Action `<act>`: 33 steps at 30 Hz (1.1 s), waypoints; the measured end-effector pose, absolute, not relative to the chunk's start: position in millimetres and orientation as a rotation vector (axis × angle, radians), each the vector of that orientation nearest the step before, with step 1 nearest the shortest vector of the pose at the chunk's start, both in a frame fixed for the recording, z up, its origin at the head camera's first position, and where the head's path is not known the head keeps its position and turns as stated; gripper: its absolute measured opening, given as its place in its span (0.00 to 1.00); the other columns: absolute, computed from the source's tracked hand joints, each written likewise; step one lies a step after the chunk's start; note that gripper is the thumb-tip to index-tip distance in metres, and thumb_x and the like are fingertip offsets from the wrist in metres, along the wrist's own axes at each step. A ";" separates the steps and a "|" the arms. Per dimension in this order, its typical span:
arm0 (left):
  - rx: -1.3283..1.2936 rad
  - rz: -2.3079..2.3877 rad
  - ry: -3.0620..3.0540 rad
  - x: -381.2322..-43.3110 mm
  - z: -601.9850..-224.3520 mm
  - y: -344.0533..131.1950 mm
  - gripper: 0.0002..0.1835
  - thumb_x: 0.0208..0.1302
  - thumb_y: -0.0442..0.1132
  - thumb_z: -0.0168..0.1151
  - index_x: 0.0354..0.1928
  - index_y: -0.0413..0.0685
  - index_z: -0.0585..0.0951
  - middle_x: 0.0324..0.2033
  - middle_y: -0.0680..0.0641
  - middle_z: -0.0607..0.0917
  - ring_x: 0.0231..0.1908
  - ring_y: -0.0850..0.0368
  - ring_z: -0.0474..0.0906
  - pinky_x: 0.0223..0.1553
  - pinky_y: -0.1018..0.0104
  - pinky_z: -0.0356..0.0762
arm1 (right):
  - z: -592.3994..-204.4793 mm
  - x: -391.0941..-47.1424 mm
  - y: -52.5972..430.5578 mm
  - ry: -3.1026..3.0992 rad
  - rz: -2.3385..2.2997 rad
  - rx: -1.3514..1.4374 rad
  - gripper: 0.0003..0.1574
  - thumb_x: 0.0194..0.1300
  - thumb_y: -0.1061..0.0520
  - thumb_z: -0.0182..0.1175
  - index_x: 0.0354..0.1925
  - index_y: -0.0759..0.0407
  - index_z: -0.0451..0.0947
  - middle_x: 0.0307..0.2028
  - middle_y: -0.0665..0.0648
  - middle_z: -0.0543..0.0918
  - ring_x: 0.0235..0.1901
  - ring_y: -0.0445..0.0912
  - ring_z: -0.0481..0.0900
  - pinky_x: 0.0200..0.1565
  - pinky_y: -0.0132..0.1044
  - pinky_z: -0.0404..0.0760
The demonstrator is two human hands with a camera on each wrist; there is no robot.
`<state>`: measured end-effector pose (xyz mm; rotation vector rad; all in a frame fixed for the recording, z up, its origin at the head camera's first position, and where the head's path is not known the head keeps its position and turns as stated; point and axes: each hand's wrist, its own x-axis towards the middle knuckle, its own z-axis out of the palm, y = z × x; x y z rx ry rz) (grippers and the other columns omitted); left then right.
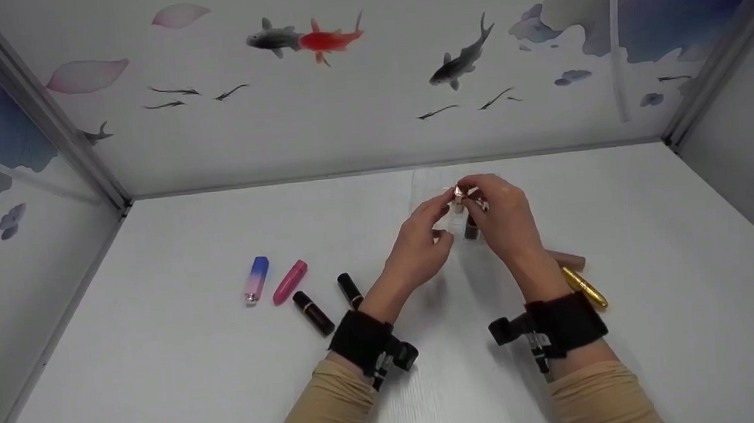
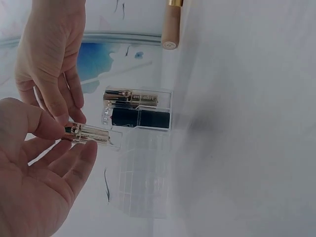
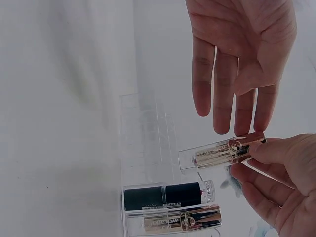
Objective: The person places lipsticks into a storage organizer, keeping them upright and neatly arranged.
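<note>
In my head view, a person's two hands meet just right of centre above a white table (image 1: 184, 397). The right hand (image 1: 507, 219) pinches the base of a gold lipstick with a clear cap (image 3: 217, 150), thumb and fingers closed around it. The left hand (image 1: 416, 245) has its fingers nearly straight and holds nothing; in my right wrist view it reaches down from the top, a fingertip touching the lipstick's base.

A clear tray (image 2: 143, 182) lies below the hands. In my left wrist view it runs down the middle of the frame, with a second gold lipstick (image 2: 131, 97) and a black lipstick (image 3: 165, 195) side by side at its upper end. The held lipstick is just beside them; I can't tell whether it touches the tray.

Left of centre in the head view lie a blue-and-pink tube (image 1: 256, 279), a bright pink tube (image 1: 290, 282), a black tube (image 1: 314, 313) and a shorter-looking black tube (image 1: 350, 290) partly hidden by the left forearm. Right of centre, a brown tube (image 1: 567, 260) and a shiny gold tube (image 1: 585, 288) show from behind the right forearm. Across the top, a white wall (image 1: 371, 125) carries painted fish and petals.
</note>
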<state>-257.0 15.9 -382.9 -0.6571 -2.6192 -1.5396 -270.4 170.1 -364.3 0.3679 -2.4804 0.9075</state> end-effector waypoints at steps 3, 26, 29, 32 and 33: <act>-0.663 -1.522 -2.638 -257.4 -385.1 16.7 0.36 0.69 0.27 0.50 0.77 0.54 0.60 0.74 0.49 0.67 0.71 0.56 0.68 0.59 0.73 0.78 | -365.3 -270.8 170.5 -2.496 0.892 0.358 0.15 0.66 0.67 0.62 0.52 0.64 0.81 0.49 0.63 0.86 0.47 0.55 0.86 0.47 0.48 0.86; -0.705 -1.388 -2.713 -258.5 -396.1 18.6 0.37 0.68 0.28 0.50 0.78 0.52 0.57 0.76 0.49 0.63 0.75 0.56 0.60 0.65 0.65 0.75 | -375.7 -277.4 171.9 -2.584 0.797 0.312 0.15 0.69 0.65 0.60 0.53 0.64 0.80 0.48 0.64 0.86 0.49 0.56 0.84 0.47 0.49 0.85; -0.715 -1.389 -2.722 -258.4 -396.7 18.7 0.37 0.69 0.28 0.50 0.78 0.52 0.56 0.76 0.49 0.62 0.76 0.56 0.59 0.65 0.64 0.75 | -376.5 -278.1 172.2 -2.577 0.771 0.297 0.14 0.68 0.65 0.61 0.52 0.64 0.81 0.46 0.63 0.87 0.49 0.57 0.82 0.47 0.49 0.84; -0.714 -1.387 -2.740 -258.2 -396.9 19.2 0.38 0.69 0.28 0.50 0.79 0.53 0.55 0.77 0.50 0.61 0.76 0.56 0.58 0.65 0.65 0.75 | -377.3 -278.5 172.2 -2.559 0.761 0.294 0.14 0.67 0.65 0.62 0.51 0.63 0.82 0.46 0.63 0.88 0.49 0.58 0.81 0.47 0.50 0.83; -0.716 -1.383 -2.746 -258.1 -397.0 19.3 0.38 0.69 0.28 0.50 0.79 0.53 0.55 0.77 0.50 0.61 0.76 0.56 0.58 0.65 0.65 0.75 | -377.7 -278.8 172.3 -2.554 0.759 0.293 0.14 0.67 0.65 0.62 0.51 0.63 0.82 0.46 0.63 0.88 0.49 0.58 0.81 0.47 0.50 0.83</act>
